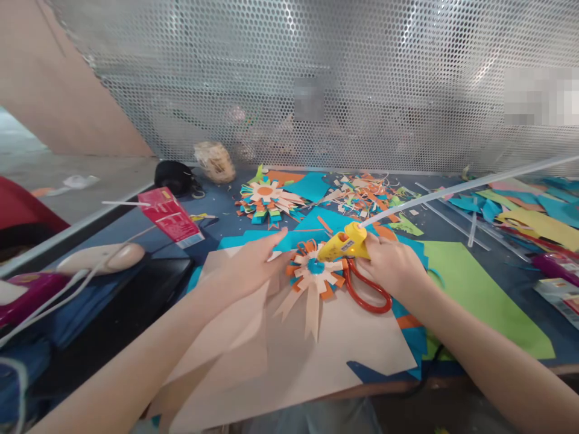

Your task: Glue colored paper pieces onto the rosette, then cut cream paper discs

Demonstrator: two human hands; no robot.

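Observation:
My right hand [392,265] is closed around a yellow glue gun [342,244], its nozzle pointing left at the blue centre of a paper flower [313,278] made of cream, orange and blue strips. A long clear glue stick [461,188] sticks out of the gun's back toward the upper right. My left hand [253,265] lies flat with fingers stretched on the cream paper sheet [316,349], just left of the flower. Red-handled scissors [366,292] lie under my right hand.
A finished paper flower [268,201] lies farther back. Scraps of blue, orange and green paper [470,289] cover the table. A red carton with a straw [169,217] stands at left, beside a black object [174,176]. A perforated metal screen [316,78] closes the back.

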